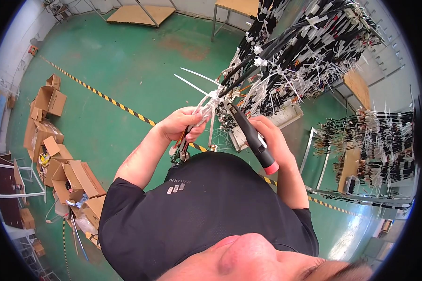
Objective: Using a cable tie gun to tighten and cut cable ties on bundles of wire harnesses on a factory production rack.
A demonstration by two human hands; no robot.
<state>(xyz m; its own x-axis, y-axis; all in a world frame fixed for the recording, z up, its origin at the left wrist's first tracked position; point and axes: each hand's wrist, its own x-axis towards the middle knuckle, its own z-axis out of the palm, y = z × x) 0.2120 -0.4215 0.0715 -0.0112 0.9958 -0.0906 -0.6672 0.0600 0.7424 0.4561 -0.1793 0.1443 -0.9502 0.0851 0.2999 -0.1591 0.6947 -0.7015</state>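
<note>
My left hand (184, 124) is closed around a wire harness (212, 104) of white, black and coloured wires, whose loose ends and connectors hang below the fingers. White cable ties (192, 83) stick out to the left from the harness just above this hand. My right hand (273, 139) grips a black cable tie gun (252, 136) with a red end cap. Its nose meets the harness close to the ties; whether a tie is caught in it I cannot tell. Thick black cables (272, 50) run from this spot up to the right.
A dense rack of hanging harnesses (305, 61) fills the upper right, above a pale tray (286, 119). Another rack of harnesses (375, 140) stands at the far right. Cardboard boxes (75, 178) lie along the left. Black-and-yellow tape (98, 93) crosses the green floor.
</note>
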